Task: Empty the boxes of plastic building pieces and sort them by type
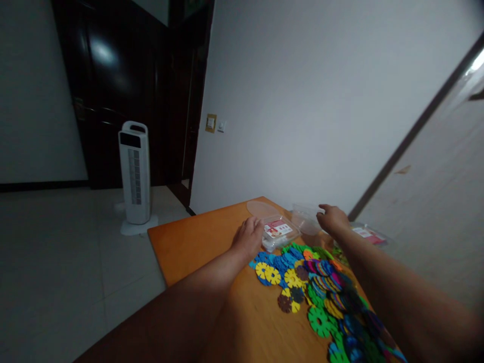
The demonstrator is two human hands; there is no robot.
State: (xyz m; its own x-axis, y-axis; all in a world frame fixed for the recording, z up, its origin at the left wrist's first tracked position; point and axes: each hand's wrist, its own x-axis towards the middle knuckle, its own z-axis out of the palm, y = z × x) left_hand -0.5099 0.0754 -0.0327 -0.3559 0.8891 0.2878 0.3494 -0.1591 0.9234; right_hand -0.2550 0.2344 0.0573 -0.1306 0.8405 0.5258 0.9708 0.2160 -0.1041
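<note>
On the orange-brown table (189,236), my left hand (247,238) lies against the left edge of a clear plastic box (282,239) with a red and white label. Its fingers are stretched out, slightly bent. Farther right, my right hand (335,220) has thumb and forefinger at the rim of a clear plastic tub (304,222), which looks tilted; the other fingers are curled. A round translucent lid (260,207) lies behind the box. Nearer to me spreads a heap of colourful notched plastic discs, with a green disc (319,321) and a yellow disc (272,275) at its edge.
Another labelled clear container (368,233) sits beyond my right forearm. The white wall (295,111) rises behind the table. A white tower fan (135,176) stands on the tiled floor at left, before a dark door (109,80).
</note>
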